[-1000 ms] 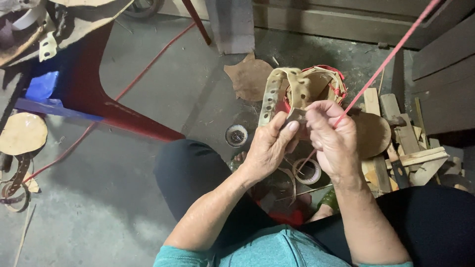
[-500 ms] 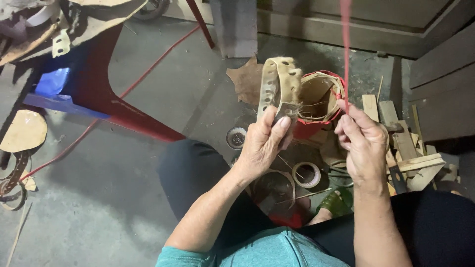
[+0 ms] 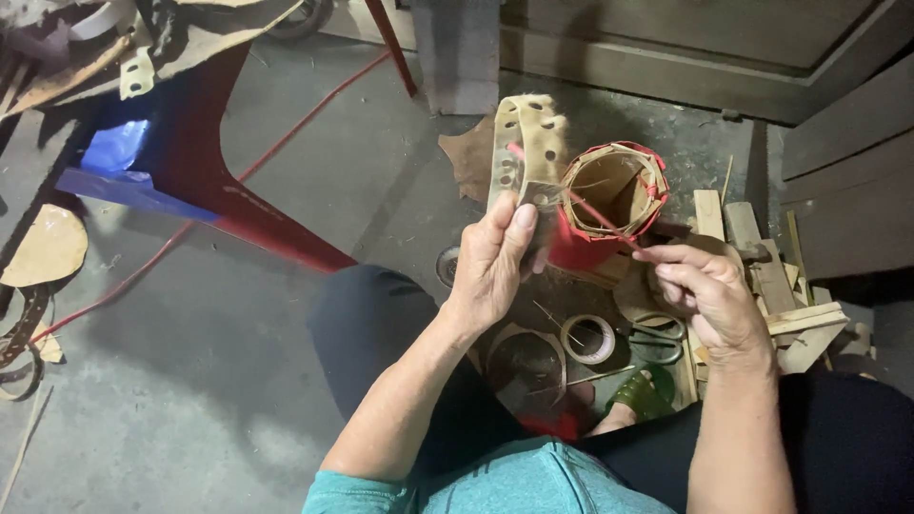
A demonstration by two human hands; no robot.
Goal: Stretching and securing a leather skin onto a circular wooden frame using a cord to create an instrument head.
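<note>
Head view, looking down over knees to a grey concrete floor (image 3: 238,362), red stool leg (image 3: 248,219) far left. Centre, a tan punched strip (image 3: 522,143), thin and bendy, probably light, standing up from the left hand (image 3: 495,262), pinched between thumb and fingers at its lower end. Just right, a small red-rimmed basket (image 3: 614,190). Red cord (image 3: 595,214), limp, nipped in the right hand (image 3: 709,295) fingertips; best gripped close to the hole.

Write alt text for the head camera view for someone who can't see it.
Seen from above, a person's left hand holds a punched tan strip joined to a small red-edged basket, while the right hand pulls a red cord through it. Tape roll and wood scraps lie below.
</note>
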